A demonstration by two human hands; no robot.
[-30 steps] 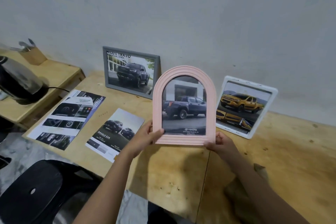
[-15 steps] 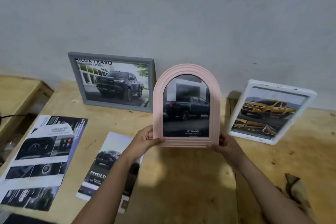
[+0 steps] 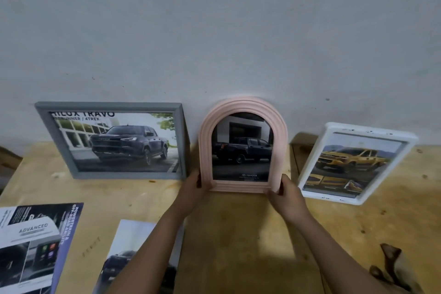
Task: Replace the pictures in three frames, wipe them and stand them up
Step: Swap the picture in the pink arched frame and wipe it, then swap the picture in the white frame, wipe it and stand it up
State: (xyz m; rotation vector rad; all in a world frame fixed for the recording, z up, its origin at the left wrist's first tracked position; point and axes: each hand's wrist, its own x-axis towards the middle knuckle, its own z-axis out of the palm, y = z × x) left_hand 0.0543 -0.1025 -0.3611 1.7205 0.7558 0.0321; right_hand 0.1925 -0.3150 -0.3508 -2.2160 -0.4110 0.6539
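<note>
Head view, frame: I see the pink arched plastic frame [image 3: 242, 148] upright near the grey wall [image 3: 214, 31], dark pickup picture facing me.
Left hand [image 3: 193, 192]: grasping the frame's lower left edge.
Right hand [image 3: 287, 196]: grasping its lower right corner.
Contact: can't tell if its base sits on the wooden table [image 3: 238, 234].
Neighbours: grey rectangular frame [image 3: 114, 141] just left, white rectangular frame [image 3: 355, 162] right, both leaning on the wall.
Front left: two car brochures [image 3: 33, 246] lying flat.

Brochure [image 3: 33, 243] — cropped (left edge)
</note>
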